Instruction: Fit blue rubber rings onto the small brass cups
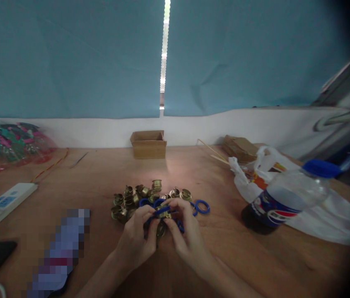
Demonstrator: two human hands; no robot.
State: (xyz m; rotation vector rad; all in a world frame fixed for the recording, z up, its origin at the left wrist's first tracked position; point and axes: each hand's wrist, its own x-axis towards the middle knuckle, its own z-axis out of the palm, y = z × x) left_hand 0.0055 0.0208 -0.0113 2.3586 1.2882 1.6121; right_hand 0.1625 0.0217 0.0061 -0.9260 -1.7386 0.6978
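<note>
Your left hand (137,238) and right hand (184,235) meet over the wooden table (218,256), just in front of the pile of brass fittings (137,198). Between your fingertips you pinch a blue ring (161,211) pressed against a small brass fitting (163,215); the ring lies stretched roughly left to right, its long axis running from one hand to the other. Both hands are closed on it, thumbs and forefingers curled inward, knuckles up, palms turned toward each other. Your forearms come in from the bottom edge and converge. Which way the fitting's open end faces is too blurred to tell. Another loose blue ring (201,207) lies flat just right of your right hand. A soda bottle (286,194) lies tilted on a white plastic bag (324,219), well apart to the right.
</note>
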